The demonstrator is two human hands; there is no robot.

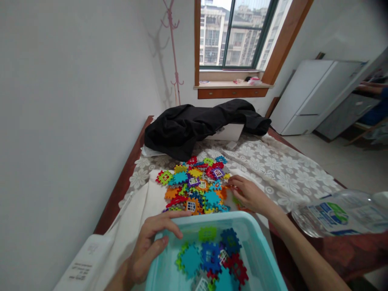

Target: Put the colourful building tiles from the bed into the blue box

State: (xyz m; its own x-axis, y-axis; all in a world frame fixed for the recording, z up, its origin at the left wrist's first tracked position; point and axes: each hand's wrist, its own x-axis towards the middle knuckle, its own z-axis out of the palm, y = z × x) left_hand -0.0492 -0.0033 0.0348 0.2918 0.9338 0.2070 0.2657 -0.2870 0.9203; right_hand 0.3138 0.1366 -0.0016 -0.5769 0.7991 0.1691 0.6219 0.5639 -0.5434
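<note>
A pile of colourful interlocking plastic tiles (195, 184) lies on a white cloth on the table. A light blue plastic bin (260, 250) stands near me with several tiles (212, 258) inside. My left hand (150, 242) grips the bin's far left rim, thumb inside the wall. My right hand (248, 194) reaches to the right edge of the pile, fingertips touching tiles there; whether it holds one is hidden.
A black jacket (194, 125) lies at the table's far end over a white box (230, 131). A clear plastic water bottle (336, 212) lies at the right. A white wall runs along the left; a white fridge (315, 95) stands at the back right.
</note>
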